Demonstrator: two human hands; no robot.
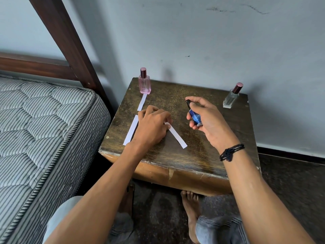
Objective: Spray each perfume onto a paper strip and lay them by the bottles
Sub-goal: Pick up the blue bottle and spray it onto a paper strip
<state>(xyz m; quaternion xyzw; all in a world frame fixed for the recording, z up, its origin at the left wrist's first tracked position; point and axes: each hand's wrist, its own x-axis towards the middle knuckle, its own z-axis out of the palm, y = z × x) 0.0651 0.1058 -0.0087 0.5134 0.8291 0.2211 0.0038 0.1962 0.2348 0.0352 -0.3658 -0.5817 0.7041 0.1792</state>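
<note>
My right hand (206, 118) grips a blue perfume bottle (194, 118) with a black cap, tilted over the middle of the wooden table (193, 95). My left hand (153, 126) pinches one end of a white paper strip (177, 136) that slants across the tabletop. A pink perfume bottle (144, 82) stands at the far left corner with a second paper strip (142, 102) lying right in front of it. A clear perfume bottle (232, 96) stands at the far right corner. A third strip (131, 130) lies near the left edge, partly under my left wrist.
A striped mattress (44, 124) on a dark wooden bed frame (70, 41) lies close to the table's left side. A grey wall (211, 41) stands directly behind the table. My bare foot (190, 203) rests on the floor under the table's front edge.
</note>
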